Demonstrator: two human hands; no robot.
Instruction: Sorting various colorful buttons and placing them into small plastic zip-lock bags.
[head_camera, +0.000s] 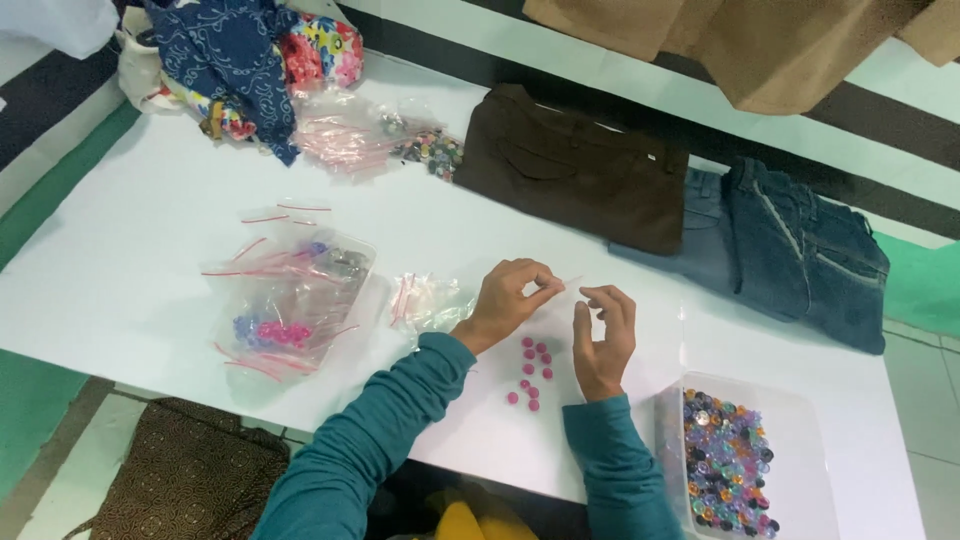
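Head view: left hand (508, 296) and right hand (603, 335) pinch a small clear bag (568, 287) between them, above pink buttons (531, 372) on the worktop (130, 270). Risk: buttons roll off the near edge; a sleeve nudges the tub (740, 460).

The table (120, 270) is white. On it, near its front edge, lie small pink buttons (531, 372). At the table's right end a clear box (800, 440) holds purple, blue and black buttons. At its far edge lie brown trousers (575, 165), dark blue jeans (800, 250) and a navy patterned cloth (235, 55). The sleeves (380, 440) are teal.
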